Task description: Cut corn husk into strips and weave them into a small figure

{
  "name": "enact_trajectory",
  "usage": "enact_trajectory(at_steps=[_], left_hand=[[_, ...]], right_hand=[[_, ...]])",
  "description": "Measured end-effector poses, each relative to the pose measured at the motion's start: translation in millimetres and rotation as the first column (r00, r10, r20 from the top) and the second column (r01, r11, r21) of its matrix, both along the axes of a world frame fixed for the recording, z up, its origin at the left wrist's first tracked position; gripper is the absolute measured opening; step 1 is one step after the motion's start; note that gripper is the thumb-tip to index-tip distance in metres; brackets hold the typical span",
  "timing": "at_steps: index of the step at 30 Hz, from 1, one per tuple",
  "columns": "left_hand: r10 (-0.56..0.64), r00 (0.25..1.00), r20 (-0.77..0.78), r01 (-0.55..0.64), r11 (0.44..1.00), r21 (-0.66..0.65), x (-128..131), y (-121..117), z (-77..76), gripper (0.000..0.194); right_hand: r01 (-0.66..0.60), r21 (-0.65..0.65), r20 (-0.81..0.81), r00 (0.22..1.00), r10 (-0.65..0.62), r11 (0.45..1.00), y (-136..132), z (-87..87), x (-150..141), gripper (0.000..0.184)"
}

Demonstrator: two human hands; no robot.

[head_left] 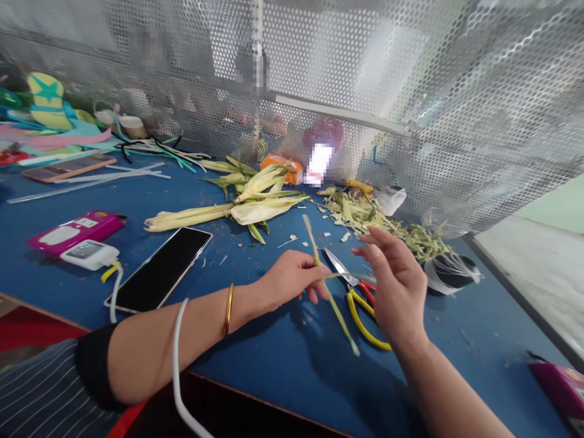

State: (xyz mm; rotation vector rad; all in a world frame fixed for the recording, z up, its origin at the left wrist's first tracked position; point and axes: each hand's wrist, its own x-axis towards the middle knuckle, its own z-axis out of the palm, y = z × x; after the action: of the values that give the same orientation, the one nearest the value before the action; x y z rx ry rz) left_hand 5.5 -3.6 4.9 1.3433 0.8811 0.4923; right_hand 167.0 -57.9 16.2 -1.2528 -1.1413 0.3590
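My left hand (298, 277) is closed in a pinch on pale green corn husk strips (344, 331). One long strip slants through the pinch, and a second, thinner one crosses it and runs right toward my right hand (396, 280). That right hand is raised with its fingers curved and apart; I see nothing held in it, though the palm side is partly hidden. Under the strips lie scissors (362, 313) with yellow and red handles, their blades parted. Beyond my left hand rests a bunch of corn husks (262, 198).
A black phone (162, 267) and a magenta device (82, 234) lie at left, with a white cable (180, 365) crossing my left forearm. Shredded husk (360, 210) is piled behind the scissors, near a black thread spool (449, 274). A perforated metal screen (337, 61) stands along the back.
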Motion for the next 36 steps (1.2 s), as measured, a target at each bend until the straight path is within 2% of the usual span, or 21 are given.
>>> enact_trajectory(at_steps=[2, 4, 6, 9, 12, 15, 17, 20, 22, 23, 25, 29, 32, 36], left_hand=[[0.091, 0.993, 0.071, -0.084, 0.992, -0.1, 1, 0, 3.8, 0.019], [0.167, 0.978, 0.122, -0.144, 0.974, -0.173, 2, 1, 7.8, 0.022], [0.202, 0.965, 0.166, -0.164, 0.963, -0.215, 2, 0, 10.5, 0.024], [0.156, 0.966, 0.207, -0.106, 0.966, -0.234, 1, -2, 10.4, 0.025], [0.025, 0.979, 0.201, 0.022, 0.974, -0.225, 1, -5, 8.0, 0.025], [-0.078, 0.98, 0.182, 0.117, 0.97, -0.213, 1, -4, 7.6, 0.025], [-0.026, 0.987, 0.161, 0.059, 0.977, -0.203, 0, -1, 8.6, 0.025], [0.137, 0.982, 0.128, -0.112, 0.975, -0.19, -2, 6, 11.0, 0.026], [0.171, 0.977, 0.126, -0.145, 0.97, -0.194, -4, 8, 12.8, 0.029], [0.155, 0.98, 0.125, -0.129, 0.972, -0.197, -5, 9, 13.7, 0.032], [0.051, 0.992, 0.116, -0.026, 0.978, -0.205, -7, 8, 15.2, 0.044], [-0.165, 0.982, 0.092, 0.18, 0.965, -0.191, -10, 5, 15.4, 0.063], [-0.204, 0.978, 0.053, 0.209, 0.97, -0.123, -9, 4, 13.1, 0.053], [-0.188, 0.982, -0.033, 0.187, 0.982, -0.021, -6, 4, 10.9, 0.041]], right_hand=[[0.12, 0.006, 0.025, 0.992, -0.12, 0.993, 3, -0.3, 7, 0.023], [0.152, -0.069, 0.035, 0.988, -0.15, 0.986, 6, -1.1, 13, 0.034], [0.066, -0.216, 0.007, 0.998, -0.066, 0.974, 10, -3.1, 16, 0.04], [-0.135, -0.376, -0.12, 0.988, 0.096, 0.917, 14, -7.6, 13, 0.042], [-0.294, -0.371, -0.304, 0.935, 0.184, 0.881, 15, -9.6, 9, 0.04], [-0.351, -0.335, -0.404, 0.892, 0.204, 0.874, 14, -5.7, 10, 0.039], [-0.373, -0.327, -0.436, 0.875, 0.212, 0.868, 13, -0.8, 12, 0.039], [-0.413, -0.35, -0.434, 0.867, 0.245, 0.841, 10, 6.3, 16, 0.039], [-0.435, -0.382, -0.414, 0.869, 0.27, 0.815, 9, 9.6, 17, 0.039], [-0.442, -0.398, -0.403, 0.872, 0.28, 0.804, 8, 10.8, 17, 0.039], [-0.424, -0.418, -0.351, 0.891, 0.287, 0.803, 7, 11.8, 16, 0.04], [-0.354, -0.398, -0.194, 0.934, 0.3, 0.846, 6, 9.4, 12, 0.044], [-0.377, -0.415, -0.181, 0.926, 0.332, 0.828, 6, 5.9, 6, 0.044], [-0.405, -0.42, -0.236, 0.913, 0.333, 0.812, 4, 2.8, -1, 0.045]])
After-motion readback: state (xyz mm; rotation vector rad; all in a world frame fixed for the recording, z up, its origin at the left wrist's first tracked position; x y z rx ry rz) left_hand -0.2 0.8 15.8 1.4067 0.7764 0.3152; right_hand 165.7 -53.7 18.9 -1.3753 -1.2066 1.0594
